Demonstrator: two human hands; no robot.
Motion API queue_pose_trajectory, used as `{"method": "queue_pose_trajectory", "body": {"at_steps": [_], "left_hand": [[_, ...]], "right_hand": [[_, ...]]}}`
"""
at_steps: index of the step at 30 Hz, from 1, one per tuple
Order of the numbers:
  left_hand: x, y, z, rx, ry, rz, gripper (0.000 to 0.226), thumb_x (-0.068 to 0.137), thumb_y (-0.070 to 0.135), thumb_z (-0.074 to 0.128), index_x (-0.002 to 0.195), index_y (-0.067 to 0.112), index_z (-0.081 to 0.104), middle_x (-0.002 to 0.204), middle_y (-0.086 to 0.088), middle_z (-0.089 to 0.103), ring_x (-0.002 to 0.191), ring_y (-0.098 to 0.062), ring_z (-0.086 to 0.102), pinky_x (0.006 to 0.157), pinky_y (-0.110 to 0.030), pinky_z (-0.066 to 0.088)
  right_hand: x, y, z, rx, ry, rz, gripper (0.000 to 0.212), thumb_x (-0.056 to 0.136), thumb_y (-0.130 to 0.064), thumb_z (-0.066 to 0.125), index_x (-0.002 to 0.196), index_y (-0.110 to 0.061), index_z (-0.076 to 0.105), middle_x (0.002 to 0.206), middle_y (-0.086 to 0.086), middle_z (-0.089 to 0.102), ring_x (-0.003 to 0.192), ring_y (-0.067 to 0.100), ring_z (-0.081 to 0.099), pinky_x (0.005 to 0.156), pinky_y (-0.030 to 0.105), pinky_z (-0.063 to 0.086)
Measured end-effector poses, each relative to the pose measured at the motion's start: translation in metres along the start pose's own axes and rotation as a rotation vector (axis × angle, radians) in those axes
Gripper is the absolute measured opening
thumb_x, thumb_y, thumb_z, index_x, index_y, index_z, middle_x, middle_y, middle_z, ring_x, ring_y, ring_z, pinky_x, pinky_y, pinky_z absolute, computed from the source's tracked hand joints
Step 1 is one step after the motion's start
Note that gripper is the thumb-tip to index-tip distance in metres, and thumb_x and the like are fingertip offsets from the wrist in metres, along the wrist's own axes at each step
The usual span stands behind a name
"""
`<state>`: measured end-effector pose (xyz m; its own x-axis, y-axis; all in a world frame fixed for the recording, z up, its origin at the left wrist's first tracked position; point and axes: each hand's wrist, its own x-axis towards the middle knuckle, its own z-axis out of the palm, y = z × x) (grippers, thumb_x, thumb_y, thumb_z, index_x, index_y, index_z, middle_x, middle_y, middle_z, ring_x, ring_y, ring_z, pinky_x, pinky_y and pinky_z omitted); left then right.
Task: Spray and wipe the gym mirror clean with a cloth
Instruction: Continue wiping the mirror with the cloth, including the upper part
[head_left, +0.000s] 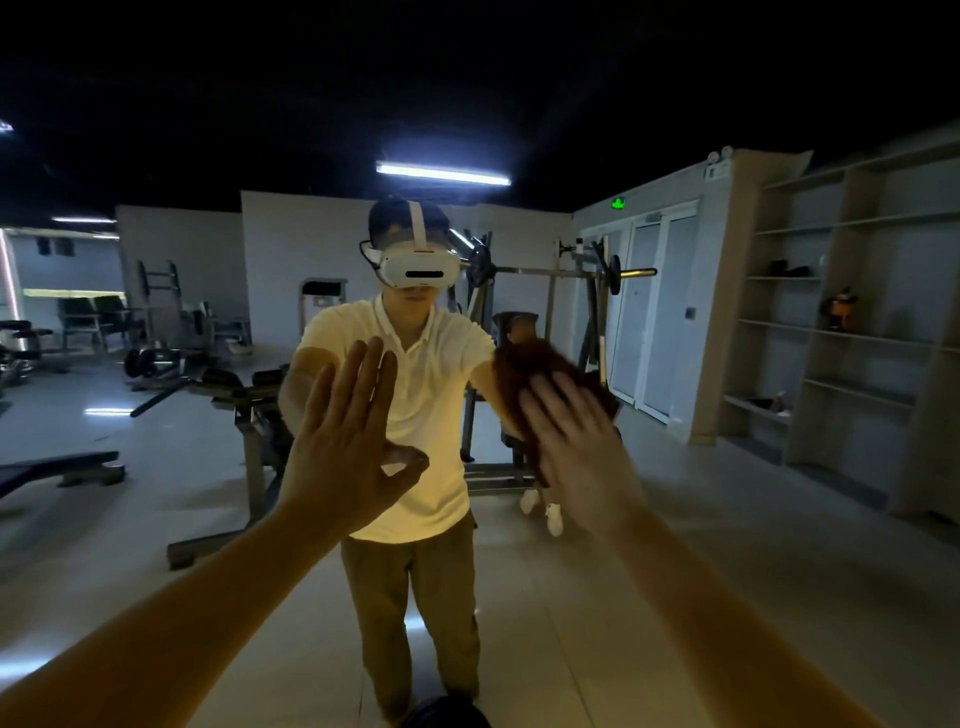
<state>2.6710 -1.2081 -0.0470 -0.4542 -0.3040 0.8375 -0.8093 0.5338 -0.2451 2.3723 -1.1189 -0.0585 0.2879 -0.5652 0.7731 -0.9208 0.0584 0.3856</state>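
Observation:
The gym mirror fills the whole head view, showing my own reflection in a white shirt and headset. My left hand lies flat against the glass, fingers straight and together, thumb spread. My right hand is blurred by motion and presses a reddish-brown cloth flat onto the mirror with straight fingers. The cloth sticks out above and left of the fingers. No spray bottle is in view.
Reflected in the glass are weight benches, a barbell rack, wall shelves at the right and a glass door. A dark round object sits at the bottom edge.

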Motion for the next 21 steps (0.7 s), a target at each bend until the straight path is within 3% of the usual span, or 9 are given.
{"method": "queue_pose_trajectory", "body": {"at_steps": [3, 7, 9, 12, 14, 17, 19, 21], "left_hand": [[0.001, 0.006, 0.001, -0.004, 0.013, -0.032, 0.110, 0.090, 0.071, 0.049, 0.166, 0.003, 0.006, 0.174, -0.018, -0.004, 0.162, -0.037, -0.001, 0.126, -0.064, 0.019], [0.001, 0.013, 0.001, 0.025, 0.012, -0.061, 0.114, 0.090, 0.071, 0.053, 0.166, 0.003, 0.002, 0.174, -0.020, -0.004, 0.161, -0.038, -0.002, 0.127, -0.063, 0.014], [0.002, 0.016, 0.002, 0.038, 0.003, -0.075, 0.114, 0.091, 0.074, 0.047, 0.166, 0.002, 0.002, 0.174, -0.021, -0.003, 0.161, -0.039, -0.002, 0.128, -0.062, 0.011], [0.002, 0.019, 0.003, 0.045, -0.027, -0.111, 0.115, 0.090, 0.080, 0.040, 0.165, 0.001, 0.003, 0.174, -0.021, -0.003, 0.161, -0.038, -0.003, 0.129, -0.062, 0.009], [0.002, 0.020, 0.002, 0.045, -0.039, -0.117, 0.115, 0.090, 0.080, 0.041, 0.165, 0.000, 0.006, 0.174, -0.021, -0.002, 0.161, -0.038, -0.002, 0.128, -0.062, 0.011], [0.001, 0.020, -0.004, 0.012, 0.014, -0.094, 0.113, 0.089, 0.077, 0.044, 0.164, -0.001, 0.013, 0.174, -0.021, 0.005, 0.162, -0.037, 0.004, 0.129, -0.060, 0.011], [-0.005, 0.025, -0.006, -0.016, 0.045, -0.084, 0.110, 0.089, 0.073, 0.047, 0.164, -0.001, 0.015, 0.174, -0.019, 0.007, 0.161, -0.037, 0.007, 0.130, -0.057, 0.009], [-0.015, 0.035, -0.007, -0.017, 0.051, -0.073, 0.103, 0.095, 0.072, 0.041, 0.165, 0.001, 0.014, 0.174, -0.018, 0.006, 0.162, -0.036, 0.007, 0.132, -0.051, 0.001]], "right_hand": [[-0.022, 0.048, -0.005, 0.065, 0.065, 0.232, 0.089, 0.089, -0.019, 0.067, 0.160, -0.014, 0.014, 0.167, 0.017, 0.027, 0.156, 0.037, 0.019, 0.124, 0.060, 0.023], [-0.026, 0.070, -0.004, 0.272, 0.215, 0.804, 0.078, 0.093, -0.008, 0.056, 0.162, -0.009, 0.021, 0.168, 0.016, 0.022, 0.157, 0.033, 0.015, 0.127, 0.056, 0.019], [-0.012, 0.051, 0.001, 0.308, 0.265, 0.861, 0.073, 0.095, -0.011, 0.050, 0.162, -0.008, 0.021, 0.169, 0.017, 0.022, 0.157, 0.035, 0.015, 0.127, 0.056, 0.017], [0.012, -0.002, 0.005, 0.291, 0.284, 0.662, 0.061, 0.100, -0.021, 0.038, 0.158, -0.006, 0.029, 0.165, 0.020, 0.029, 0.156, 0.039, 0.017, 0.126, 0.059, 0.019], [0.025, -0.049, 0.008, 0.286, 0.283, 0.476, 0.059, 0.099, -0.022, 0.043, 0.155, -0.010, 0.032, 0.164, 0.017, 0.032, 0.157, 0.038, 0.016, 0.126, 0.058, 0.019], [0.025, -0.107, 0.021, 0.382, 0.247, 0.020, 0.064, 0.098, -0.014, 0.055, 0.158, -0.018, 0.034, 0.165, 0.007, 0.035, 0.158, 0.029, 0.015, 0.128, 0.051, 0.018], [0.019, -0.109, 0.032, 0.312, 0.256, -0.216, 0.058, 0.100, -0.015, 0.058, 0.156, -0.017, 0.042, 0.165, 0.005, 0.036, 0.159, 0.026, 0.017, 0.129, 0.047, 0.015], [0.014, -0.079, 0.036, 0.219, 0.320, -0.223, 0.056, 0.099, -0.016, 0.063, 0.153, -0.017, 0.047, 0.162, 0.005, 0.040, 0.156, 0.027, 0.024, 0.129, 0.046, 0.014]]}}
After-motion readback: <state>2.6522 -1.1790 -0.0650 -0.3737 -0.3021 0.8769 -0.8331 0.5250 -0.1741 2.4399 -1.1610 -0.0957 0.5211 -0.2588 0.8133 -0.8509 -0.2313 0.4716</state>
